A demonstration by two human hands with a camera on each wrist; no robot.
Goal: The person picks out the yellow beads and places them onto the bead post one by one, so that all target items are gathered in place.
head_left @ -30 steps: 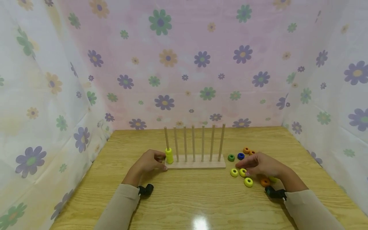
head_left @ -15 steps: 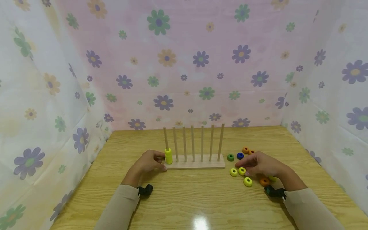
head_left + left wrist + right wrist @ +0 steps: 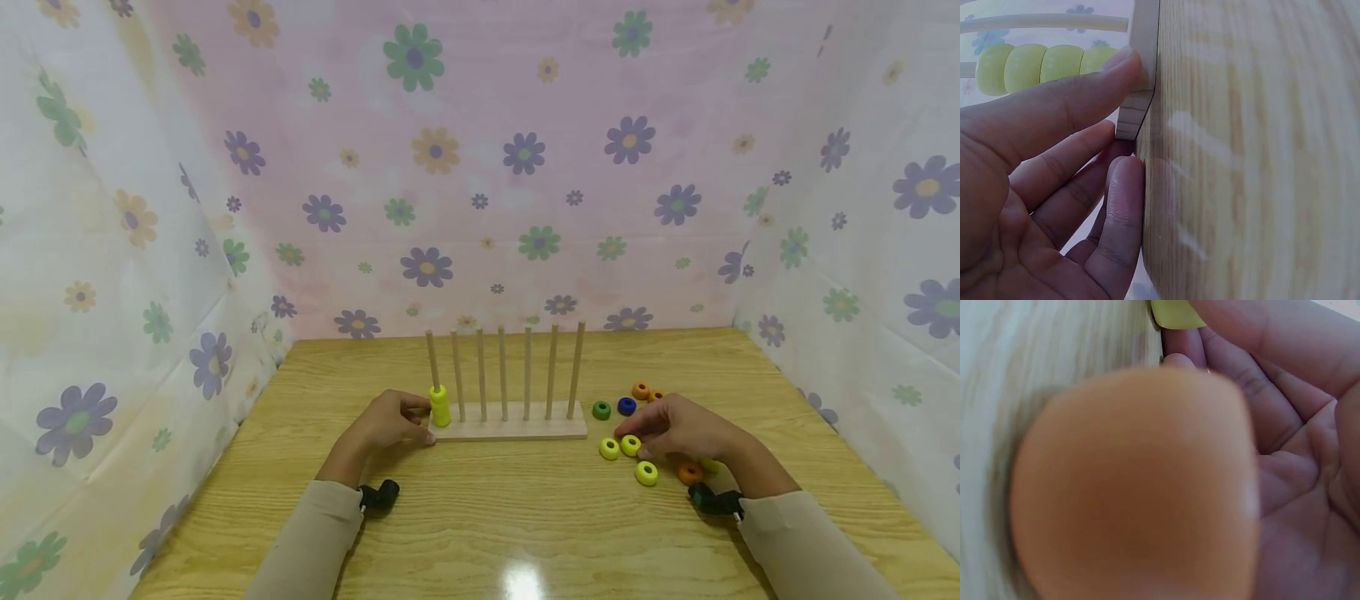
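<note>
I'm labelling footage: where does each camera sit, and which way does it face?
Head: worn on the head, facing forward and down at the rack and loose rings; sleeves, left grip and right grip show.
Left wrist: worn there, facing the rack's end and stacked yellow rings; thumb and fingers show.
Right wrist: worn there, facing a close, blurred orange ring; palm and fingers show.
Head and left wrist share the stacked yellow rings.

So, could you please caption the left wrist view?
Left fingers holding a pale wooden base, four round yellow beads around a slim wooden peg.
</note>
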